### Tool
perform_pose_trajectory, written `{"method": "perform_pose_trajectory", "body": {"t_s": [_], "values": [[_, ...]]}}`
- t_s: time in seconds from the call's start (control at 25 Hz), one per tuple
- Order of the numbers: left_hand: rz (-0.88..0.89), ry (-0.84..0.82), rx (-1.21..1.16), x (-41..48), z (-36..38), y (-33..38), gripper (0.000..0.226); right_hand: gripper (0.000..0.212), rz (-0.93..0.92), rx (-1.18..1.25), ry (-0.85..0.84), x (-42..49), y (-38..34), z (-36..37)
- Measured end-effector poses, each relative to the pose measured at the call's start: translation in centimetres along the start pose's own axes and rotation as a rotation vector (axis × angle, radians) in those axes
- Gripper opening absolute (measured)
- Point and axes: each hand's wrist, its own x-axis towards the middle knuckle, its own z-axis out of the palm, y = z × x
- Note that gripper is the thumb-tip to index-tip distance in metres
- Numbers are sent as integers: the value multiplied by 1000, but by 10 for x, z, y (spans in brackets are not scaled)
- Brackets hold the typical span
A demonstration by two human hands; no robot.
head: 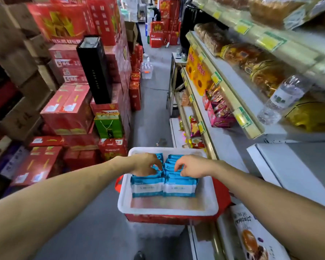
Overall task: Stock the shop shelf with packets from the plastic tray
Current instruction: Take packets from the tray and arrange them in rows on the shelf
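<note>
Nearest you: white plastic tray (167,211), seated on a red container (158,219) in the aisle, just beside the shelf (219,143) on your right. Contents — blue-and-white packets (163,186), standing on edge in two rows, bare tray floor at the near end. Your left hand (144,164): fingers curled down over the tops of the left row, gripping them. Your right hand (193,166): thumb and fingers pinching packet tops in the right row. Beyond, right — a water bottle (283,98) lying among bagged bread. Left: stacked red boxes (68,109).
</note>
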Motion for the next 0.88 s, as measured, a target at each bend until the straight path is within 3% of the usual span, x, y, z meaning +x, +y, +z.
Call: {"method": "perform_pose_trajectory", "body": {"t_s": [0.44,0.64,0.88], "values": [[87,-22,10,-8,62,-28,30,37,-9,90,13,1,9,59],[94,-56,-14,-10,80,-27,40,46,-6,16,-75,-1,12,84],[96,-49,-16,-7,91,-26,51,55,5,41,-53,-5,13,90]]}}
